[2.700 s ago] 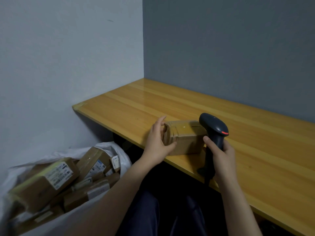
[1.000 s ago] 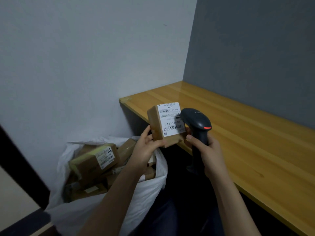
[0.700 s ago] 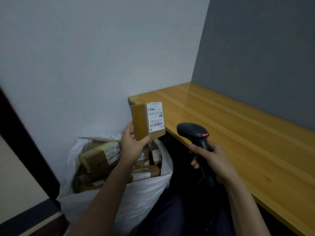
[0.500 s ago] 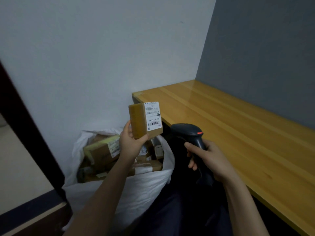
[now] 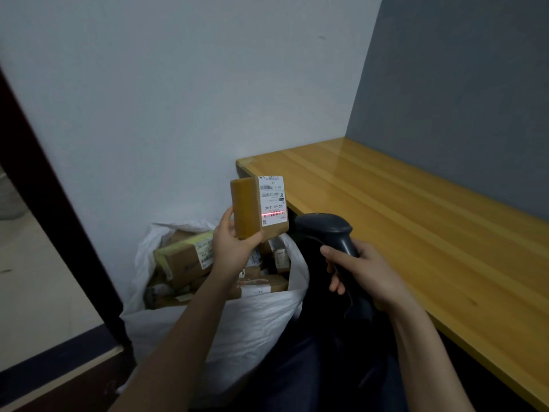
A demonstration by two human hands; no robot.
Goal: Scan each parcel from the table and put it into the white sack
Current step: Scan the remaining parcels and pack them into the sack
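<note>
1. Surroundings: a wooden table (image 5: 416, 233) runs along the grey wall (image 5: 460, 99) on the right. A white wall (image 5: 178, 99) stands behind, and a dark door frame (image 5: 59, 218) slants down the left edge.
2. The white sack (image 5: 237, 328) stands on the floor beside the table's near-left corner, mouth open, with boxed parcels (image 5: 184, 260) inside.
3. Obstruction: the left hand (image 5: 233, 242) and its forearm cross in front of the sack, hiding part of its contents and front wall.
4. The parcel (image 5: 258, 208) is held in the air above the sack mouth, just left of the table corner, clear of both.
5. Left hand: grips the parcel's lower end, thumb on the near tan side.
6. Right hand (image 5: 359, 272): curled round the handle of the scanner (image 5: 323, 227), which sits just right of the parcel without touching it.
7. Orientation: the parcel's long axis is roughly upright, tilted slightly. Its white label (image 5: 272, 200) faces right, towards the scanner head. A red scan line (image 5: 273, 214) lies across the lower barcode.
8. Counts: one parcel in hand, one scanner, one sack. At least five boxes show in the sack; the exact number cannot be told.
</note>
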